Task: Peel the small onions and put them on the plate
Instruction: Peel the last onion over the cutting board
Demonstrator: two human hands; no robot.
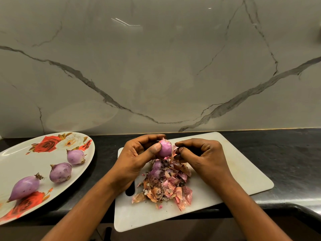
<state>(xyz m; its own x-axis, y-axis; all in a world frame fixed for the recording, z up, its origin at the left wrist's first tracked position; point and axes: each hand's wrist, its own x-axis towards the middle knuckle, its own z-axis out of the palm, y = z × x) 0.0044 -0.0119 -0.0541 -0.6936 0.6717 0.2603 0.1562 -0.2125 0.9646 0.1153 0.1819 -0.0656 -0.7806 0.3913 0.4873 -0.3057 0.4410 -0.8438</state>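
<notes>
My left hand (139,153) grips a small purple onion (165,148) above the white cutting board (234,171), thumb pressed on its front. Beside it, my right hand (199,153) pinches a strip of loose onion skin (176,151) at the onion's right side. Below the hands lies a heap of onion skins (166,186), with what look like one or two small onions (157,166) half buried in it. Three peeled onions (60,172) lie on the white plate with red roses (20,159) at the left.
Plate and board rest on a black countertop (286,153). A grey marble wall (156,66) rises right behind them. The board's near corner overhangs the counter's front edge (286,206), which curves away at the right.
</notes>
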